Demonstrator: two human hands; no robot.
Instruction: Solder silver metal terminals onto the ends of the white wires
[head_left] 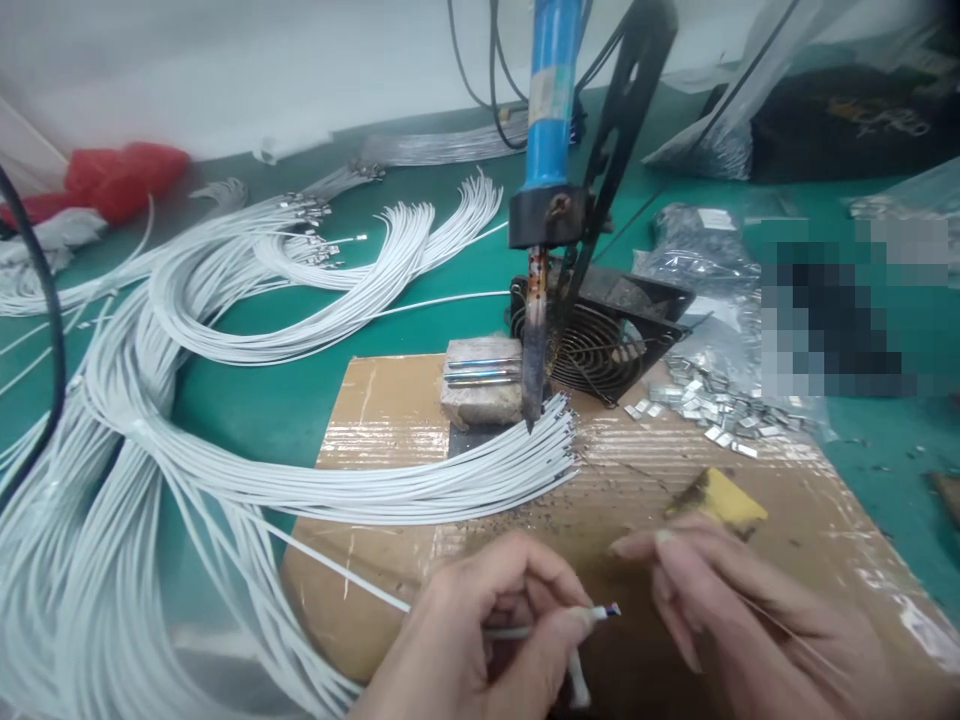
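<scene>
Between the thumb and fingers of my left hand (510, 625) is a white cable (600, 612), its stripped tip with small dark and coloured wire ends pointing right. Another piece of white cable hangs below that thumb. My right hand (750, 610) is just to the right of the tip, not touching it, with thumb and index finger close together; whether anything small is between them is too blurred to tell. Above my hands, a bundle of white cables (450, 485) lies with its ends under the tip of a blue-handled soldering iron (551, 120), which is held upright.
Behind the bundle are a block with solder sticks (484, 380) and a black fan (600, 340). Small metal connectors (720, 405) lie right, near plastic bags (694, 250). A yellow sponge (724, 500) sits on the cardboard (795, 520). Coiled white cables (135, 400) cover the left.
</scene>
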